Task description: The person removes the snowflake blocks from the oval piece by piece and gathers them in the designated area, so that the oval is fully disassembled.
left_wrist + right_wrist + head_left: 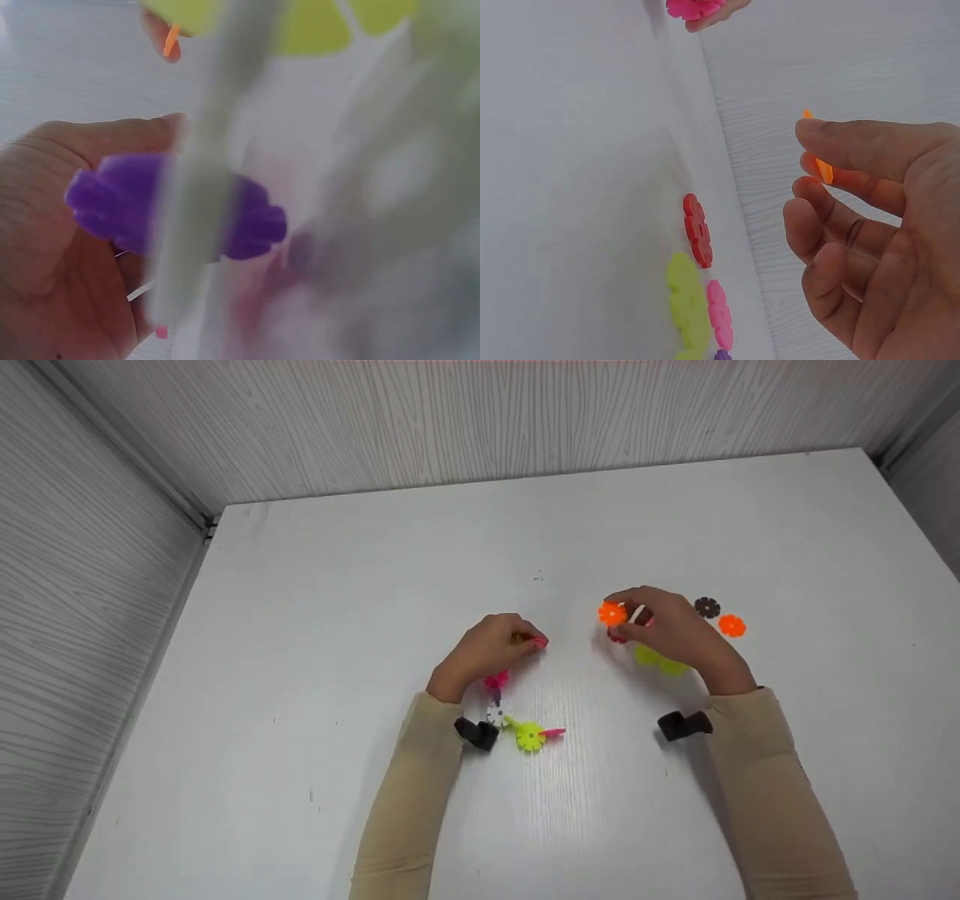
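My left hand (487,649) pinches a pink notched flower disc (540,642) at its fingertips. Below that hand runs a chain of joined discs: a pink one (496,679), a white one (498,714), a yellow one (530,737) and a pink one on edge (554,732). A purple disc (124,195) and a blurred white disc (191,195) cover part of the left wrist view. My right hand (667,626) pinches an orange flower disc (612,614) between thumb and index finger, above the table. The left hand hides part of the chain.
Loose discs lie beneath and beyond the right hand: a red one (697,230), yellow ones (673,667), a pink one (719,315), a black one (707,607) and an orange one (732,625). Black straps (684,725) stick out at both wrists. The white table (337,585) meets a grey wood-grain wall.
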Demonstrator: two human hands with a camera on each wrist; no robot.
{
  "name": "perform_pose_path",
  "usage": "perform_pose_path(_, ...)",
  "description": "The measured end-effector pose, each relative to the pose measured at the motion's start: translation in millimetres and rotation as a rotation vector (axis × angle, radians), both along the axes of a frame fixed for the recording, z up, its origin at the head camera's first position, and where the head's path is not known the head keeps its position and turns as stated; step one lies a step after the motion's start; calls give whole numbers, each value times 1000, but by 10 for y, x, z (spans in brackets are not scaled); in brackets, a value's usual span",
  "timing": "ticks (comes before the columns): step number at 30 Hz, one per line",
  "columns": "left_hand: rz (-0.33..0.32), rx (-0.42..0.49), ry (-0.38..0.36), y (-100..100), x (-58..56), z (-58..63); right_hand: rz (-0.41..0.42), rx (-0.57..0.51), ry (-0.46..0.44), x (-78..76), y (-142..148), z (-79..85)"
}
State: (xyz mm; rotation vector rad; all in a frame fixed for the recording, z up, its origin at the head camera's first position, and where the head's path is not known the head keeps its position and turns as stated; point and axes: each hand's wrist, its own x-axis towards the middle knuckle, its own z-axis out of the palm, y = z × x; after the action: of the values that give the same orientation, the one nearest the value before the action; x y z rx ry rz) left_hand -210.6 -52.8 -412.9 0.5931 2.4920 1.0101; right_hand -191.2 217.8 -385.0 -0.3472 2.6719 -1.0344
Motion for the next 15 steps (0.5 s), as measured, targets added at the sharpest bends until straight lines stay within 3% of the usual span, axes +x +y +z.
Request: perform_pose_path(15,-11,-17,-93,-14,3,1,-55,-1,-45,5,300,102)
